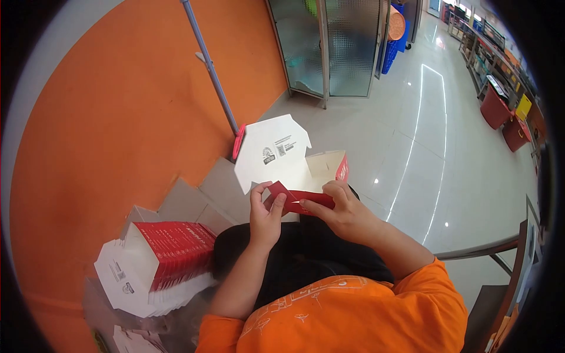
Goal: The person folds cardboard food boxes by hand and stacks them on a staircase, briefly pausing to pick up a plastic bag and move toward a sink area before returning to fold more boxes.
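The box [297,170] is over the person's lap, its white flap [265,138] spread toward eleven o'clock. The left grip [268,215], thumb bent against fingers, pinches the red wall's [313,199] nine-o'clock end; the right grip [344,213] is closed on its three-o'clock end. A stack of boxes [179,250] is at eight o'clock.

Grey pole [210,73] by orange wall [118,117]; frosted-glass panels [353,50] near blue basket [389,57]; red bins [495,108] beside shelving [478,40].
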A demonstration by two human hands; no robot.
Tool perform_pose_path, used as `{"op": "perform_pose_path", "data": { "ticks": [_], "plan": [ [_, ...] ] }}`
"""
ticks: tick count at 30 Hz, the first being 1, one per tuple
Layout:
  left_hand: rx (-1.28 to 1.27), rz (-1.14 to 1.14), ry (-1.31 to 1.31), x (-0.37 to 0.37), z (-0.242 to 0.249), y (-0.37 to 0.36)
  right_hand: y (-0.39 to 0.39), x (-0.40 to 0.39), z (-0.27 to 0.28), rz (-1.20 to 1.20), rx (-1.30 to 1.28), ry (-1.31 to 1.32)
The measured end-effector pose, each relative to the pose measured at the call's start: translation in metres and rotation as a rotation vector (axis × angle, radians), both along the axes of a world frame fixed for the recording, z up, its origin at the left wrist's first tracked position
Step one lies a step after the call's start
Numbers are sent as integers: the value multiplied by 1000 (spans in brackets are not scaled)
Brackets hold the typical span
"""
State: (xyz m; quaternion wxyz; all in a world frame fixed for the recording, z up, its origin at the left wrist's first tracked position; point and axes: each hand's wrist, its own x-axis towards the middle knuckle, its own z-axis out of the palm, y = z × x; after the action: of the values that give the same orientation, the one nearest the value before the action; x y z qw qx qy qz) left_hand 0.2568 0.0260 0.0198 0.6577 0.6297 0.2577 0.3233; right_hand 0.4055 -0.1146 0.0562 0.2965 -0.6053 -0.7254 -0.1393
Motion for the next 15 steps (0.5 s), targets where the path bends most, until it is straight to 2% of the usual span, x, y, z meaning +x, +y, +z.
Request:
{"op": "perform_pose_path", "data": {
  "ticks": [3,5,9,15],
  "plan": [
    [-20,130,-66,7,1,-7,1,-2,-1,5,69,-47],
    [112,172,-89,7,-5,-9,2,-6,-2,7,89,-73],
    [99,163,-114,5,7,-18,1,-8,-1,-20,114,-112],
    [230,133,-81,-3,32,-26,0,-9,6,-5,175,-97]
  ]
}}
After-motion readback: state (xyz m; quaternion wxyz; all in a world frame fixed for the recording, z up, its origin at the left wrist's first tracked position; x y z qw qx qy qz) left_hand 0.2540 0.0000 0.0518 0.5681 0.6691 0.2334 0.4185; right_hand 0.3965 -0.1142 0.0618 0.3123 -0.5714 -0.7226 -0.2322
